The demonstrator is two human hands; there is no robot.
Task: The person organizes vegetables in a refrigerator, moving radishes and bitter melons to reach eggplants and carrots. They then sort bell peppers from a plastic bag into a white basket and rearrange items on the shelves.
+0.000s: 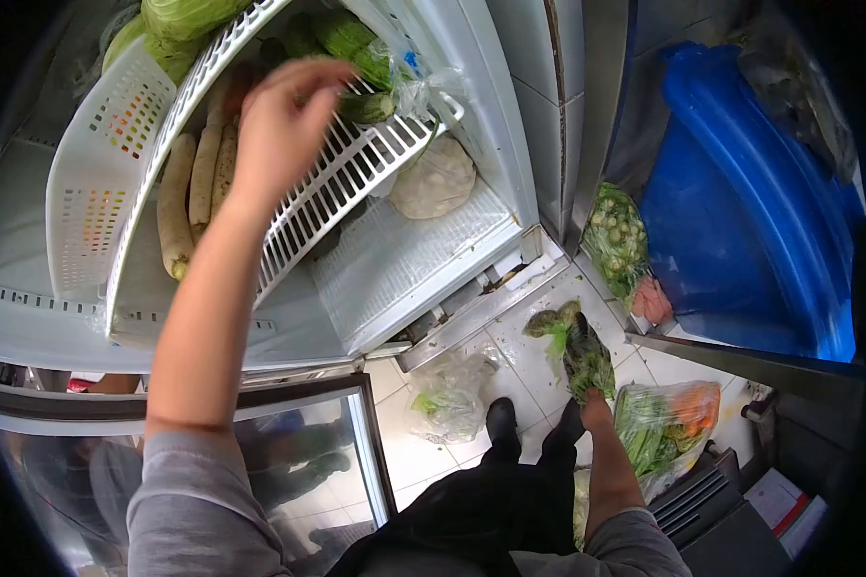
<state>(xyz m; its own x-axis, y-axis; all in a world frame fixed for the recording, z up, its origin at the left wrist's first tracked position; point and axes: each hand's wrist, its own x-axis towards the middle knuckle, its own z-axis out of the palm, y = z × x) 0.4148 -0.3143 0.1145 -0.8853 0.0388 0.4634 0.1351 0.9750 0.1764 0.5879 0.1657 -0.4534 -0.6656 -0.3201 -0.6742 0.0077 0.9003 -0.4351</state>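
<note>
The left hand [284, 120] is raised into the open fridge, fingers spread and slack, closed on nothing, hovering over the wire shelf [356, 163]. Its fingertips come nearest the cucumber [366, 106] lying on the shelf among bagged greens; whether they touch it cannot be told. Under the hand, long pale radishes [188, 188] lie side by side in the white tray [96, 163], and cabbages [178, 24] sit at the top. A bagged round lump [435, 178] rests on the fridge floor below the shelf.

The right hand [595, 399] hangs low by the person's legs, fingers clenched on a bunch of leafy greens [577, 346] held by the stems, the leaves drooping toward the tiled floor. The bunch looks light, limp and easily bruised, so the stem end is probably the soundest place to hold it. The cucumber seems firm and smooth, best taken around its middle.

On the floor lie a clear bag [452, 394] and a bag of carrots and greens [669, 423]; a blue bin [741, 212] stands well apart.
</note>
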